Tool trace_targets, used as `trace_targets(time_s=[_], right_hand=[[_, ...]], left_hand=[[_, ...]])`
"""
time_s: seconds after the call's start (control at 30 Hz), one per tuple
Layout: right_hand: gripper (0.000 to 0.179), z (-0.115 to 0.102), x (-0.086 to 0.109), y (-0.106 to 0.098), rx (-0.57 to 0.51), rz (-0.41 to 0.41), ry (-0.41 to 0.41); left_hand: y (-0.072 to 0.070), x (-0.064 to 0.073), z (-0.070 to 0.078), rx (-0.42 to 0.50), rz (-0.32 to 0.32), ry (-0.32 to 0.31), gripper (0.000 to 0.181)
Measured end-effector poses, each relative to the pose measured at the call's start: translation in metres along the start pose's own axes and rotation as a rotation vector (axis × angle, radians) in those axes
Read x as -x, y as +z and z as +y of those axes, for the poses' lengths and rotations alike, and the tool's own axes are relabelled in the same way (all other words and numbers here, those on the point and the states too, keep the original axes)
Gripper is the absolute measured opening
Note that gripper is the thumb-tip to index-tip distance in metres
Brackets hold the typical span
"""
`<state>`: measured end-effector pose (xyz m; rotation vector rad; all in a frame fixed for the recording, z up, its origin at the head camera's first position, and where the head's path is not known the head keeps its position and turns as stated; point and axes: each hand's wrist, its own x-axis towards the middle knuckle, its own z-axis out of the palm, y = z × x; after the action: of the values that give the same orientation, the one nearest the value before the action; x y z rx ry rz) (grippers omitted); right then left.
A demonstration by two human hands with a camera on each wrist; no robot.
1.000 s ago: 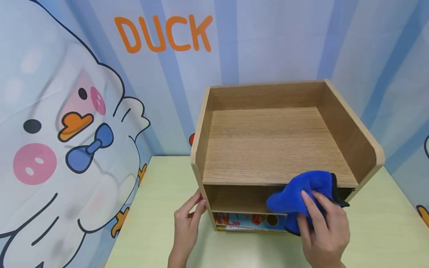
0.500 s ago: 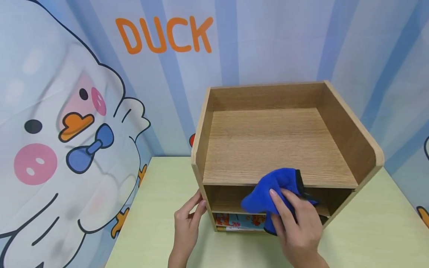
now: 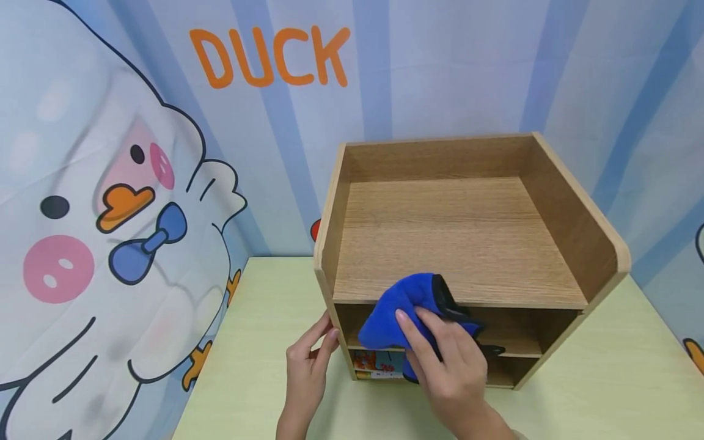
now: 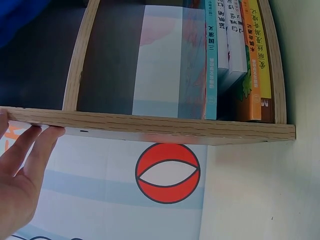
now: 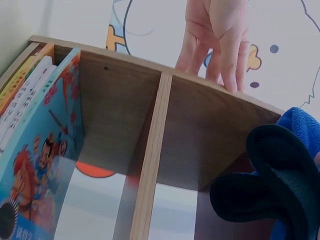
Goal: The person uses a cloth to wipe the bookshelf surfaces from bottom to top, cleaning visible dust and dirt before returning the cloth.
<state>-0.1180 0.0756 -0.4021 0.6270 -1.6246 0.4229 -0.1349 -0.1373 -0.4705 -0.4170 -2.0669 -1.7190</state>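
A wooden desk shelf [image 3: 456,238] stands on the table, with an open top tray and compartments below. My right hand [image 3: 448,373] grips a blue cloth [image 3: 393,315] with black edging at the left front of the upper compartment. In the right wrist view, the cloth [image 5: 300,135] bunches at the right, its dark edging folded over. With fairly straight fingers, my left hand [image 3: 308,366] rests against the shelf's left side panel. The left wrist view has this hand [image 4: 22,175] touching the panel's outer face, and the cloth [image 4: 17,20] at upper left.
Several books [image 4: 235,55] fill part of the lowest compartment, one with a blue illustrated cover [image 5: 45,160]. A pale green table [image 3: 253,318] lies under the shelf. Behind hangs a curtain [image 3: 451,73] with a duck print and the word DUCK.
My right hand has carried the blue cloth leftward along the front of the upper compartment, from its right end to its left. My left hand has stayed on the side panel.
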Motion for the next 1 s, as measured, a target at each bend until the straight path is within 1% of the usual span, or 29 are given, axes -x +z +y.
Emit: trace_targets(time_s=[0.17, 0.23, 0.33, 0.43, 0.53, 0.63, 0.73, 0.83, 1.0], right_hand=[[0.023, -0.007, -0.007, 0.007, -0.026, -0.028, -0.054], [0.023, -0.010, -0.010, 0.010, -0.029, -0.053, -0.066], [0.024, -0.016, -0.013, 0.016, -0.026, -0.093, -0.086], [0.026, -0.023, -0.015, 0.022, -0.029, -0.144, -0.090], [0.029, -0.029, -0.016, 0.027, -0.048, -0.214, -0.074], [0.032, -0.033, -0.019, 0.030, -0.064, -0.259, -0.060], [0.031, -0.036, -0.022, 0.033, -0.073, -0.247, -0.057], [0.031, -0.037, -0.026, 0.034, -0.072, -0.230, -0.054], [0.032, -0.036, -0.027, 0.029, -0.039, -0.258, -0.034]], left_hand=[[0.000, 0.001, -0.001, -0.020, 0.004, -0.030, 0.038], [-0.001, 0.001, -0.001, -0.039, 0.009, -0.032, 0.037], [-0.001, 0.001, -0.002, -0.076, 0.017, -0.009, 0.036], [-0.001, 0.001, -0.003, -0.113, 0.033, 0.021, 0.029], [0.000, 0.001, -0.003, -0.138, 0.044, 0.041, 0.018], [0.000, 0.002, -0.004, -0.157, 0.055, 0.066, 0.016], [0.000, 0.002, -0.004, -0.157, 0.056, 0.088, 0.017], [-0.001, 0.002, -0.003, -0.144, 0.055, 0.082, 0.017], [-0.001, 0.001, -0.002, -0.138, 0.051, 0.063, 0.017]])
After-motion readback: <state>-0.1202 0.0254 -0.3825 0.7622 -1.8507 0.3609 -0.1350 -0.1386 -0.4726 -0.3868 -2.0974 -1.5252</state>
